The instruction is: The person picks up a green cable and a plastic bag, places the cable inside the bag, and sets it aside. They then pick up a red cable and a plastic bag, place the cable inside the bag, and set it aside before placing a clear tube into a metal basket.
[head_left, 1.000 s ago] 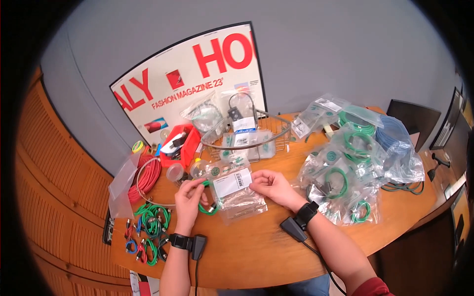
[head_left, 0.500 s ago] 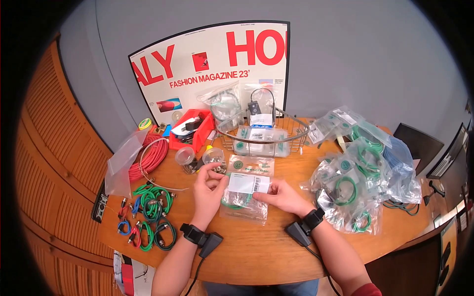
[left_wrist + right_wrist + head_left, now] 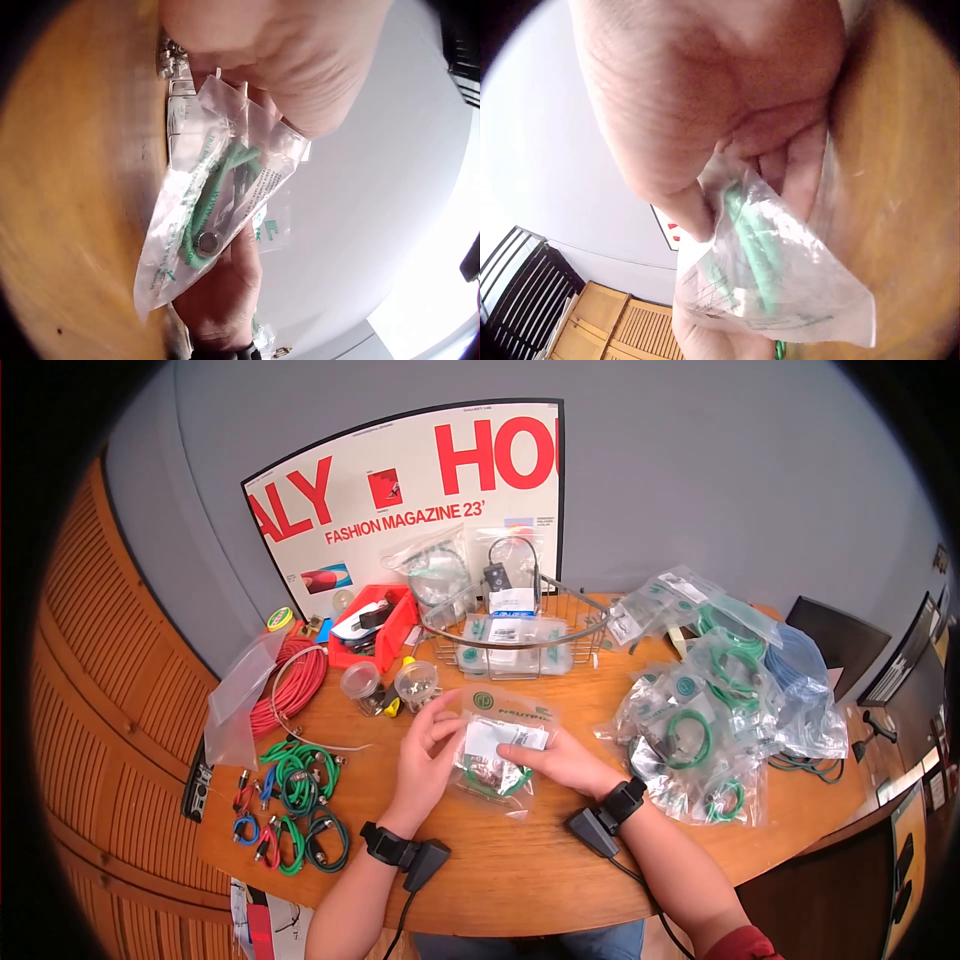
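Observation:
Both hands hold a clear plastic bag (image 3: 500, 708) with a white label (image 3: 492, 737), above the near middle of the table. Inside it lies a coiled green cable (image 3: 211, 199) with a round metal connector (image 3: 208, 242), seen through the film in the left wrist view. My right hand (image 3: 572, 762) grips the bag's right side, thumb lying across the front below the label. At the opposite edge, my left hand (image 3: 424, 762) pinches the film; some of its fingertips are hidden behind the bag.
Bagged green cables (image 3: 690, 740) pile up on the right. Loose short cables (image 3: 300, 780) and a red cable coil (image 3: 292, 685) lie left. Behind stand a red bin (image 3: 385, 630), small clear cups (image 3: 416, 682) and a wire basket (image 3: 590, 632) with bagged items.
The green cable, earlier in my left hand beside the bag, now sits inside it. My right thumb has shifted from the bag's edge onto its front. The head view has turned slightly.

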The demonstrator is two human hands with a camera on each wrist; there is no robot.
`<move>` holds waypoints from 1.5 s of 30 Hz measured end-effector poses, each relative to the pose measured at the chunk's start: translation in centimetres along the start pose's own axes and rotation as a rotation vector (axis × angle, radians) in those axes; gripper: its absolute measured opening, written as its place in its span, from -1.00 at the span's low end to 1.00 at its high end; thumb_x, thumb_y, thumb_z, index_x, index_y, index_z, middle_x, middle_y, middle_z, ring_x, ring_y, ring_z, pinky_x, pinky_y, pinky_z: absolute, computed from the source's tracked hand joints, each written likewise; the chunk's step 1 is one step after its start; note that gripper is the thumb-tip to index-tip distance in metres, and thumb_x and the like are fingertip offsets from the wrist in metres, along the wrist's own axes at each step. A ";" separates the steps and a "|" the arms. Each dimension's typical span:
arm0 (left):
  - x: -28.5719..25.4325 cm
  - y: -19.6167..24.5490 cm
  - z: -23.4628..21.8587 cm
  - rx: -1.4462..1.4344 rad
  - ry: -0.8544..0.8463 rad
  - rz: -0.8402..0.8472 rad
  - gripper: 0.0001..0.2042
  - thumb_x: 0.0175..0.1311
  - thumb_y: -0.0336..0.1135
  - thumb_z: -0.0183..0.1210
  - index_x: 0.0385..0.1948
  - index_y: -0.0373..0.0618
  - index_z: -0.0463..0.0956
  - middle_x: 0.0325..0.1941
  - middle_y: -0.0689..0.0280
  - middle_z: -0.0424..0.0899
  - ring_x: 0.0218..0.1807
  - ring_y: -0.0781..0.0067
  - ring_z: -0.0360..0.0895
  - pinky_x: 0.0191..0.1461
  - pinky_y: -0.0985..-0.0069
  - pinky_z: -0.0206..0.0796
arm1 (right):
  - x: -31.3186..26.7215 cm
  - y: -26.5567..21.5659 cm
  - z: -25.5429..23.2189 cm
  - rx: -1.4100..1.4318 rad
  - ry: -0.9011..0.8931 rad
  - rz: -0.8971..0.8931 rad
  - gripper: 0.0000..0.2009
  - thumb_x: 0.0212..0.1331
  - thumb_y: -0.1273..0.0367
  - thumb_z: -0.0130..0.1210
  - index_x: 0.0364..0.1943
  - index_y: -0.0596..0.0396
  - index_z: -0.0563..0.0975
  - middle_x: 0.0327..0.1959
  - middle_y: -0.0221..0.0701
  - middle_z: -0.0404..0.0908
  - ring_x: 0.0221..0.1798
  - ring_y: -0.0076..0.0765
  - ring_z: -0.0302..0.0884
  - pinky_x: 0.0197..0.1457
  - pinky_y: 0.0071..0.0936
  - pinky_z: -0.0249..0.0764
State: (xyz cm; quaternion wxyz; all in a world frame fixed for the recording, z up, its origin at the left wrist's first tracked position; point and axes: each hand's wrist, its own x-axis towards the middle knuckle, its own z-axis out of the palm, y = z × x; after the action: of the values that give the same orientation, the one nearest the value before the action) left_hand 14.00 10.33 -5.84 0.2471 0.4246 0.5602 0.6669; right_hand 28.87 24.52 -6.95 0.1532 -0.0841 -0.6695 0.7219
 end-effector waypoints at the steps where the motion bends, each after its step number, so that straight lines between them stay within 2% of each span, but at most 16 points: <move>1: 0.0 0.4 0.1 -0.029 -0.045 -0.007 -0.53 0.29 -0.52 0.07 0.24 -0.18 0.19 0.00 0.31 0.56 -0.04 0.61 0.51 0.03 0.64 0.30 | -0.1 -0.3 0.0 0.046 0.015 0.006 -0.62 0.25 0.35 0.16 0.13 0.17 0.46 0.06 -0.43 0.57 0.08 -0.50 0.47 0.19 -0.49 0.37; 6: -0.1 0.8 0.3 -0.208 0.147 0.006 -0.65 0.35 -0.48 0.02 0.16 -0.20 0.31 0.00 0.32 0.55 0.06 0.56 0.46 0.11 0.58 0.29 | -0.1 -0.3 -0.4 0.121 0.065 0.036 -0.60 0.26 0.33 0.15 0.15 0.15 0.44 0.08 -0.43 0.55 0.10 -0.51 0.46 0.18 -0.51 0.38; 8: -0.1 -0.2 -0.5 -0.086 -0.027 -0.078 -0.70 0.34 -0.47 0.05 0.10 -0.22 0.37 -0.01 0.33 0.55 0.00 0.58 0.48 0.07 0.60 0.31 | -0.2 -0.3 -0.5 0.147 0.064 0.051 -0.60 0.27 0.32 0.14 0.16 0.15 0.44 0.10 -0.42 0.54 0.11 -0.50 0.46 0.17 -0.51 0.38; 12: -0.1 -0.5 -0.6 -0.088 -0.075 -0.082 -0.75 0.31 -0.48 0.10 0.01 -0.25 0.44 -0.02 0.35 0.55 -0.08 0.62 0.50 0.02 0.63 0.33 | -0.2 -0.4 -0.6 0.116 0.056 0.078 -0.60 0.28 0.29 0.13 0.16 0.14 0.44 0.09 -0.42 0.54 0.10 -0.53 0.45 0.15 -0.52 0.39; 15: -0.2 -0.4 -0.7 -0.071 -0.089 -0.015 -0.74 0.22 -0.52 0.17 -0.04 -0.26 0.49 -0.05 0.35 0.55 -0.14 0.66 0.50 -0.09 0.68 0.36 | -0.3 -0.5 -0.4 0.131 0.052 0.076 -0.60 0.30 0.25 0.11 0.15 0.15 0.44 0.08 -0.43 0.54 0.08 -0.54 0.45 0.14 -0.53 0.40; 17: -0.2 -1.3 -1.1 0.138 -0.139 0.052 -0.72 0.13 -0.54 0.22 -0.09 -0.28 0.53 -0.06 0.35 0.55 -0.17 0.67 0.50 -0.19 0.70 0.38 | -0.4 -0.6 -0.4 0.146 0.058 0.086 -0.59 0.31 0.23 0.09 0.16 0.15 0.44 0.07 -0.44 0.54 0.08 -0.55 0.45 0.13 -0.53 0.40; 21: -0.3 -0.2 -0.8 0.284 -0.097 0.127 -0.73 0.07 -0.55 0.24 -0.14 -0.32 0.55 -0.07 0.33 0.55 -0.18 0.64 0.51 -0.27 0.69 0.38 | -0.2 -0.2 -0.7 0.161 0.076 0.106 -0.57 0.36 0.13 0.01 0.15 0.13 0.46 0.06 -0.45 0.55 0.07 -0.55 0.45 0.12 -0.55 0.38; 24: -0.3 -0.4 -0.8 0.277 -0.104 0.116 -0.74 0.11 -0.55 0.22 -0.12 -0.35 0.55 -0.01 0.31 0.55 -0.13 0.61 0.53 -0.22 0.66 0.42 | -0.4 -0.5 -0.6 0.149 0.063 0.116 -0.56 0.37 0.09 -0.03 0.13 0.13 0.48 0.06 -0.44 0.55 0.06 -0.55 0.45 0.13 -0.54 0.38; 27: -0.4 -0.9 -0.9 0.136 -0.165 0.087 -0.73 0.15 -0.55 0.19 -0.08 -0.35 0.54 0.05 0.28 0.55 -0.06 0.57 0.53 -0.13 0.61 0.44 | -0.4 -0.6 -0.6 0.098 0.021 0.108 -0.56 0.37 0.08 -0.03 0.11 0.14 0.49 0.06 -0.43 0.55 0.07 -0.54 0.45 0.14 -0.53 0.37; 29: -0.4 -0.5 -1.2 0.128 -0.229 0.002 -0.72 0.17 -0.59 0.15 -0.05 -0.36 0.52 0.11 0.23 0.51 0.11 0.42 0.48 0.14 0.49 0.36 | -0.4 -0.6 -0.6 0.083 -0.008 0.111 -0.56 0.37 0.09 -0.03 0.11 0.14 0.49 0.07 -0.42 0.55 0.07 -0.53 0.45 0.15 -0.53 0.36; 33: -0.3 0.1 -1.4 0.125 -0.271 -0.037 -0.73 0.17 -0.57 0.15 -0.07 -0.34 0.54 0.06 0.24 0.54 0.08 0.46 0.49 0.12 0.51 0.36 | -0.5 -0.7 -0.5 0.051 -0.003 0.070 -0.55 0.35 0.12 0.01 0.14 0.19 0.46 0.09 -0.39 0.54 0.11 -0.51 0.43 0.18 -0.53 0.35; 35: -0.1 0.1 -1.5 0.225 -0.334 0.027 -0.74 0.15 -0.56 0.16 -0.09 -0.32 0.55 0.00 0.26 0.61 -0.01 0.53 0.53 0.02 0.56 0.39 | -0.5 -0.9 -0.5 0.051 -0.030 0.065 -0.53 0.34 0.13 0.03 0.15 0.21 0.44 0.10 -0.37 0.53 0.12 -0.50 0.42 0.19 -0.52 0.34; 39: -0.2 0.5 -1.5 0.215 -0.383 0.008 -0.75 0.13 -0.55 0.17 -0.12 -0.31 0.57 -0.03 0.26 0.63 0.00 0.52 0.52 0.05 0.54 0.36 | -0.7 -1.4 -0.7 0.056 -0.095 0.117 -0.53 0.33 0.14 0.04 0.16 0.23 0.43 0.12 -0.35 0.52 0.13 -0.48 0.42 0.21 -0.51 0.33; 42: -0.5 0.0 -1.5 0.168 -0.354 -0.046 -0.78 0.19 -0.55 0.12 -0.12 -0.35 0.55 -0.04 0.27 0.63 -0.01 0.48 0.53 0.06 0.56 0.34 | -0.5 -0.7 -0.9 0.046 -0.100 0.114 -0.52 0.33 0.13 0.03 0.16 0.22 0.43 0.13 -0.36 0.51 0.15 -0.47 0.41 0.22 -0.51 0.33; 44: -0.5 -0.5 -1.7 0.170 -0.330 -0.108 -0.72 0.36 -0.38 -0.02 0.00 -0.31 0.51 0.02 0.27 0.60 0.05 0.45 0.50 0.14 0.53 0.29 | -0.3 -0.2 -1.2 0.041 -0.080 0.091 -0.51 0.34 0.11 0.02 0.17 0.21 0.43 0.14 -0.38 0.51 0.15 -0.47 0.41 0.22 -0.51 0.33; 45: -0.7 -0.8 -1.7 0.155 -0.348 -0.098 -0.72 0.36 -0.38 -0.02 0.00 -0.31 0.51 0.02 0.27 0.60 0.05 0.45 0.50 0.14 0.53 0.29 | -0.1 -0.1 -1.3 0.068 -0.048 0.084 -0.50 0.34 0.09 0.00 0.18 0.19 0.42 0.15 -0.39 0.50 0.15 -0.46 0.41 0.21 -0.51 0.33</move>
State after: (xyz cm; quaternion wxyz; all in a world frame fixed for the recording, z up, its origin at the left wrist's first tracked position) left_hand 12.74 9.08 -6.86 0.3391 0.5234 0.5786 0.5257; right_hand 29.40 25.66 -7.00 0.1093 -0.0894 -0.6440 0.7519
